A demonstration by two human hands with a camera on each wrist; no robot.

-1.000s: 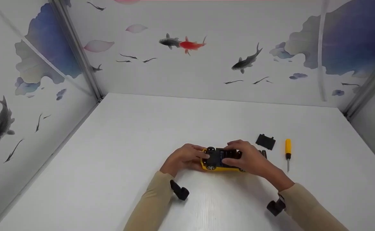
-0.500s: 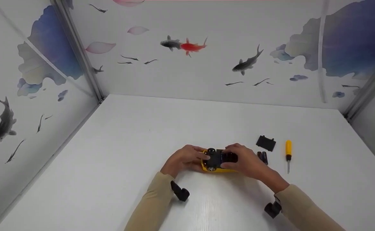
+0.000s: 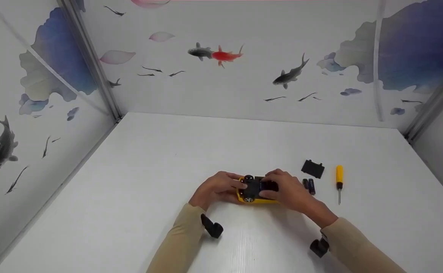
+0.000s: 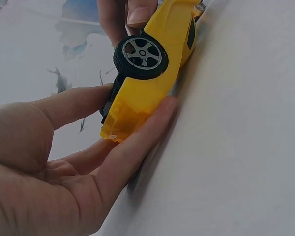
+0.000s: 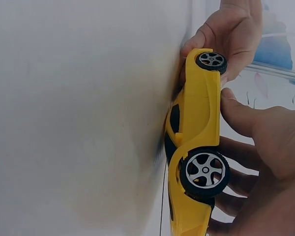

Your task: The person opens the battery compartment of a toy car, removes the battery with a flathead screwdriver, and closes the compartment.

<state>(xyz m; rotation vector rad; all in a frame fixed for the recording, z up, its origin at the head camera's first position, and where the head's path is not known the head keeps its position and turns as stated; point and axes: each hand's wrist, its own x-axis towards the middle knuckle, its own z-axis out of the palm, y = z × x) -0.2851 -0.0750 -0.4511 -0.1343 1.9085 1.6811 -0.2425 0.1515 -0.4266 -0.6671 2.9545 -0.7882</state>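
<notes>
A yellow toy car [image 3: 262,201] lies upside down on the table, its black underside and wheels facing up. My left hand [image 3: 217,185] grips one end, thumb on the underside and fingers beneath the yellow body, as the left wrist view also shows. My right hand [image 3: 289,191] is over the other part of the underside, thumb and fingers bent at a dark recess [image 3: 269,185]. In the right wrist view the right thumb [image 5: 236,110] touches the underside. Whether those fingers pinch anything in the recess is hidden. Two dark batteries [image 3: 311,186] lie just beyond the right hand.
A black battery cover [image 3: 313,169] lies behind the batteries. To its right is a screwdriver [image 3: 339,180] with a yellow handle, its shaft pointing toward me. White panels with painted fish enclose the white table [image 3: 149,151] at the back and sides.
My right hand has moved a little left along the car's underside, bringing both batteries into fuller view. The left hand keeps its grip and the car stays in place.
</notes>
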